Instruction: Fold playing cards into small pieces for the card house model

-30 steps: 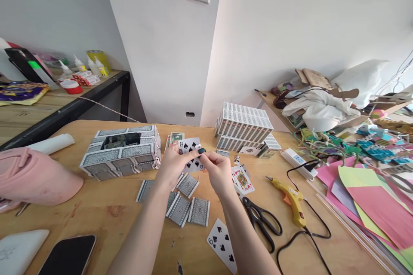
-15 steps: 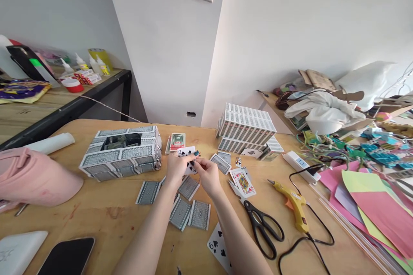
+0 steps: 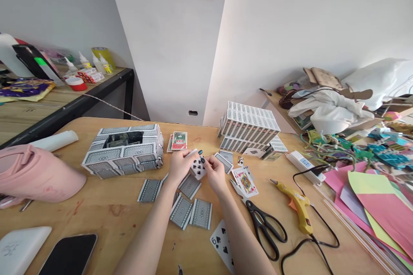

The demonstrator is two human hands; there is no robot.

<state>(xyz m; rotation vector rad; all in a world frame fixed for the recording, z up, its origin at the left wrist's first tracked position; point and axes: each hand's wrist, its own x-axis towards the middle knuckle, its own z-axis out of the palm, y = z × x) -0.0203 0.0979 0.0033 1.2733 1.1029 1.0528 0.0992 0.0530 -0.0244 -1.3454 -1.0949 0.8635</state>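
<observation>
Between my two hands is a playing card [image 3: 197,169] with black spade pips, its face partly turned toward me. My left hand [image 3: 181,166] pinches its left edge, thumb on top. On the right side, my right hand [image 3: 215,173] grips the card with closed fingertips; their exact hold is partly hidden. Several patterned card backs [image 3: 181,212] lie on the table below my hands. A spade card [image 3: 220,240] lies face up, partly under my right forearm. Just beyond my left hand rest red and green card boxes [image 3: 179,140].
A card-covered box [image 3: 122,159] with an open top stands left. Stacked card packs [image 3: 251,122] stand behind. To the right lie a queen card [image 3: 245,181], black-handled scissors [image 3: 266,227], a yellow glue gun [image 3: 296,204] with its cord, and a power strip [image 3: 305,165].
The card in my hands has turned and tilted, so its face shows lower down between my fingers. Both hands stay close together. The view has shifted slightly.
</observation>
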